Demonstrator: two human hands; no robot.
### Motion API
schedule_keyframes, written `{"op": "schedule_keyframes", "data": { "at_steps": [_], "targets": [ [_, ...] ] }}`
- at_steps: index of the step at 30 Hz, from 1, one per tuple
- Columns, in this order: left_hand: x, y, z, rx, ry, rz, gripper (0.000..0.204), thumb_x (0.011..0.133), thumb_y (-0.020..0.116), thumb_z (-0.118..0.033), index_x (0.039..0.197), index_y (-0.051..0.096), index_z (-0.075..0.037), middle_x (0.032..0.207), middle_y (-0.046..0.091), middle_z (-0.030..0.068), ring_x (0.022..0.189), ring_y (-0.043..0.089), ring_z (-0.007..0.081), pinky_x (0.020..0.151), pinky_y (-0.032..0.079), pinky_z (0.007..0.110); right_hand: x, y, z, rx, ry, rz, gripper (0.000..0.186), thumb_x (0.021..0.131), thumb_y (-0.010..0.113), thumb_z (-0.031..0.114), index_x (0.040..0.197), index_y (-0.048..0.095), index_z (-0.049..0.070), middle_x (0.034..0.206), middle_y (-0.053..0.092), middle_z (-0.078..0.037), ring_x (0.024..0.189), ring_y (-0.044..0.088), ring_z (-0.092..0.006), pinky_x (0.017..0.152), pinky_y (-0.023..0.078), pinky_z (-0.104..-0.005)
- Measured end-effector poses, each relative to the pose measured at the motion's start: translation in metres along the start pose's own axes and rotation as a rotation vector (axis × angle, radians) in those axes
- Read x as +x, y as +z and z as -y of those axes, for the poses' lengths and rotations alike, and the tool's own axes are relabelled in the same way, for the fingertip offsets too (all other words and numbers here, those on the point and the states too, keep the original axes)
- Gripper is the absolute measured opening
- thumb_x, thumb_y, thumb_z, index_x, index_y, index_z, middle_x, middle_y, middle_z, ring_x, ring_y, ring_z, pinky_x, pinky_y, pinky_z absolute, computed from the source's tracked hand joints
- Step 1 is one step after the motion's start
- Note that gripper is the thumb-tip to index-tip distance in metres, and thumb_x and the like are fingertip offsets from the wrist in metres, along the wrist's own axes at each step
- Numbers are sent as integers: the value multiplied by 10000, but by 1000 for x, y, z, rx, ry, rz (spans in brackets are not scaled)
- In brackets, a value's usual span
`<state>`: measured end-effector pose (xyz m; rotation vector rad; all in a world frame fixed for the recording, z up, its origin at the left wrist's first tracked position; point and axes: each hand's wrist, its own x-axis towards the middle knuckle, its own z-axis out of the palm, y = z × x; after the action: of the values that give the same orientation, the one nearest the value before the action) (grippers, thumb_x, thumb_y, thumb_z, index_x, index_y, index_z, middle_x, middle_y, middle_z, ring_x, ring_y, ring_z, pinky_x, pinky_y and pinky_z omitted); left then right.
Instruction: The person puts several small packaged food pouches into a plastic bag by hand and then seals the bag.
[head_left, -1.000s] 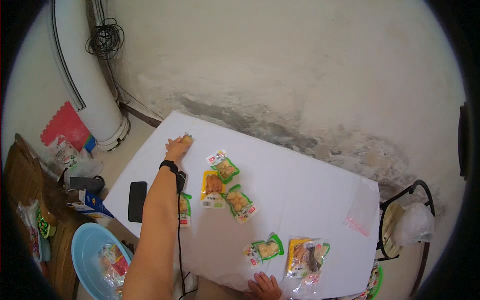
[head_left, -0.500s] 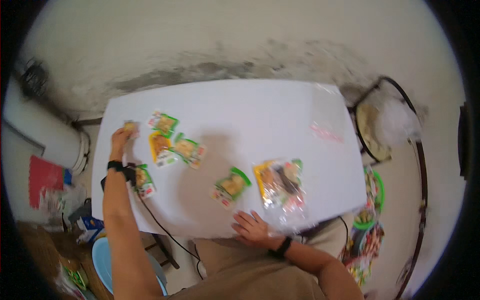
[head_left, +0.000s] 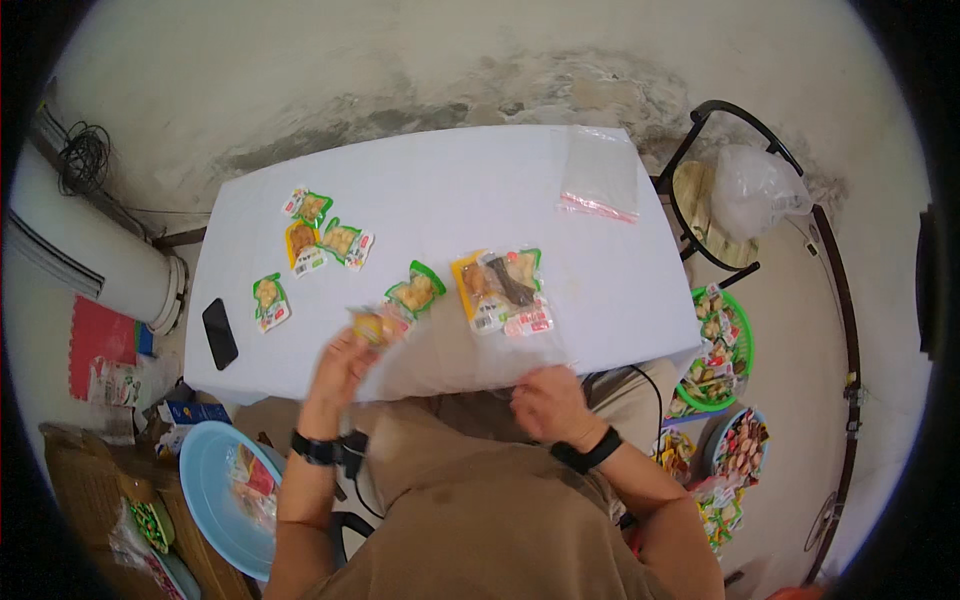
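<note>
My left hand [head_left: 345, 362] pinches a small snack packet [head_left: 370, 327], yellowish and blurred by motion, above the table's near side. Just beyond it lies a green-edged snack packet [head_left: 417, 290]. A clear plastic bag [head_left: 505, 345] lies flat to the right, with several packets inside, among them a yellow-edged one [head_left: 470, 300] and a dark brown piece [head_left: 513, 284]. My right hand [head_left: 550, 402] has its fingers curled at the bag's near right corner and appears to grip the film. Several more packets [head_left: 340, 240] lie at the table's left, with one green-and-white packet [head_left: 268, 300] nearer me.
A black phone [head_left: 220, 334] rests at the left edge of the white table [head_left: 620, 290]. Clear bags [head_left: 600, 175] lie at the far right. Beside the table stand a blue basin [head_left: 205, 500], a black-framed chair [head_left: 685, 185] and a green basket [head_left: 745, 345] of packets.
My left hand has come from the table's far left toward the middle, carrying the packet. My right hand has moved from the tabletop to the bag's near corner, its fingers now curled.
</note>
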<state>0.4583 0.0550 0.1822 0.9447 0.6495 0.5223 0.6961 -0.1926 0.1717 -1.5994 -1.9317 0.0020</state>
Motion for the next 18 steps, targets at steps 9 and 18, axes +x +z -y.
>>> {"op": "schedule_keyframes", "data": {
  "at_steps": [9, 18],
  "targets": [
    [-59, 107, 77, 149, -195, 240, 371, 887, 563, -181, 1229, 505, -50, 1118, 585, 24, 967, 549, 97, 802, 445, 230, -9, -12, -31, -61, 280, -271, 155, 717, 654, 68, 851, 577, 55, 894, 552, -93, 884, 530, -302, 764, 399, -397],
    [-24, 147, 105, 59, -326, 128, 348, 910, 544, -208, 1223, 500, -65, 1106, 562, -2, 962, 542, 102, 812, 462, 249, 10, -10, -36, 197, 307, -400, 80, 730, 654, 47, 790, 602, 32, 717, 555, -103, 670, 551, -283, 591, 440, -355]
  ]
}}
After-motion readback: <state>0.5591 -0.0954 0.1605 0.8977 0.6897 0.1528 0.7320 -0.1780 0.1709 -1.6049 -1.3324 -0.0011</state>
